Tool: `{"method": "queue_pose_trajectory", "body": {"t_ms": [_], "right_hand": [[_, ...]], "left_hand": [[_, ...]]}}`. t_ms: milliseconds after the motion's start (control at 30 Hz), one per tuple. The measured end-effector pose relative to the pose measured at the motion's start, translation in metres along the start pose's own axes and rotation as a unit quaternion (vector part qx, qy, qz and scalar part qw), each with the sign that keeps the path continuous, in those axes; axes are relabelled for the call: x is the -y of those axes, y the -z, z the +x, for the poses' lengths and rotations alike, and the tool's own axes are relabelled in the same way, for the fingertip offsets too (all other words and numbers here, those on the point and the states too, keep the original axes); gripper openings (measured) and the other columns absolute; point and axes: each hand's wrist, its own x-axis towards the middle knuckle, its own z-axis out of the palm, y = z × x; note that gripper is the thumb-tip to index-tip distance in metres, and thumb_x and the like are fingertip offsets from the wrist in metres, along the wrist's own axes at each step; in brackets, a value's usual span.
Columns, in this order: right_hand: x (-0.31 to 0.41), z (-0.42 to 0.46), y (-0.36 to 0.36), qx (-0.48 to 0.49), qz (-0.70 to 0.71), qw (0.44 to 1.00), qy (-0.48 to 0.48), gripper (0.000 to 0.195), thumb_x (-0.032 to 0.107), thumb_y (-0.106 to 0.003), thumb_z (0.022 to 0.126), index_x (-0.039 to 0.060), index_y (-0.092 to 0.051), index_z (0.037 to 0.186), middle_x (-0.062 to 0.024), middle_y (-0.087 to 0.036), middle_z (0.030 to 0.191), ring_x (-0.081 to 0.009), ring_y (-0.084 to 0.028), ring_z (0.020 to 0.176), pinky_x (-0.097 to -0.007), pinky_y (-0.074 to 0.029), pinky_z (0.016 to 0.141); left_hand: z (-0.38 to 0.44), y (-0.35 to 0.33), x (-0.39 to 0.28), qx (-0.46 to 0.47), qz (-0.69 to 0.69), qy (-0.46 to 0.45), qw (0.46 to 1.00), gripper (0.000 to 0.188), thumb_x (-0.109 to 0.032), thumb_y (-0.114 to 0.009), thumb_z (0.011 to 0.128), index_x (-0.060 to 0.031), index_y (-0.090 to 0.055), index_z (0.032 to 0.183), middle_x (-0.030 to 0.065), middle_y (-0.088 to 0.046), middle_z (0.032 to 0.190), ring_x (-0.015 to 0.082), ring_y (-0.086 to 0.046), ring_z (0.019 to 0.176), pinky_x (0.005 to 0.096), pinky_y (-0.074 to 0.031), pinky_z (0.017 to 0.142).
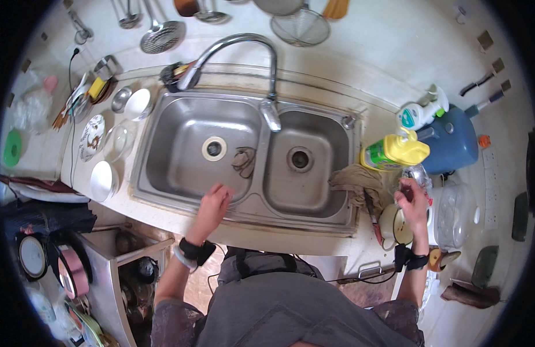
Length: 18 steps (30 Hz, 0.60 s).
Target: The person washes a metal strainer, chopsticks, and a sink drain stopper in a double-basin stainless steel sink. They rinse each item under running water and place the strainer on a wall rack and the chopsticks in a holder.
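Observation:
My left hand [216, 203] hovers by the front rim of the large steel sink basin [172, 130], fingers bent loosely together, with nothing seen in them. A crumpled grey-brown cloth [243, 162] lies in that basin, right of the drain [213, 148]. On the right counter, my right hand [413, 200] is above a cream enamel mug [402, 225] and beside clear crinkled plastic [417, 174]. Its fingers are curled, and whether they touch or grip anything there is unclear. A brown rag [358, 182] drapes over the small basin's [308, 191] right rim, near a red-handled knife [376, 227].
A chrome faucet [239, 37] arches over the basins. At right stand a yellow detergent bottle [395, 152], a white spray bottle [419, 115] and a blue jug [456, 139]. White bowls [103, 181], a patterned plate [92, 138] and a glass bowl [118, 143] occupy the left counter.

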Motion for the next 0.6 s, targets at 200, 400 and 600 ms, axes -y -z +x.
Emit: {"method": "queue_pose_trajectory", "body": {"t_ms": [200,400,600], "right_hand": [[0.077,-0.025,-0.104,0.091,0.018,0.995,0.043,0.042,0.005,-0.070,0.073,0.0040,-0.057,0.114,-0.0037,-0.057,0.087,-0.0118,-0.055,0.078,-0.0253,-0.046,0.069],[0.112,-0.063,-0.181,0.081,0.009,0.997,0.010,0.043,0.004,-0.071,0.069,0.0042,-0.059,0.111,-0.0055,-0.055,0.083,-0.0148,-0.053,0.068,-0.0261,-0.044,0.062],[0.148,-0.090,-0.221,0.010,0.002,0.998,-0.055,0.044,0.001,-0.068,0.067,0.0020,-0.060,0.110,-0.0053,-0.058,0.086,-0.0135,-0.053,0.065,-0.0264,-0.045,0.061]], "left_hand": [[0.059,0.023,0.132,0.026,0.110,-0.035,0.993,0.014,-0.004,-0.060,0.079,-0.0062,-0.060,0.093,0.0132,-0.058,0.098,0.0354,-0.055,0.096,0.0443,-0.046,0.081],[0.131,0.000,0.205,0.148,0.292,-0.035,0.944,0.017,-0.011,-0.058,0.080,-0.0078,-0.059,0.097,0.0101,-0.058,0.103,0.0306,-0.057,0.100,0.0419,-0.049,0.079],[0.153,-0.037,0.245,0.248,0.341,-0.073,0.904,0.020,-0.010,-0.064,0.075,-0.0030,-0.062,0.094,0.0178,-0.056,0.100,0.0331,-0.061,0.088,0.0412,-0.051,0.073]]}}
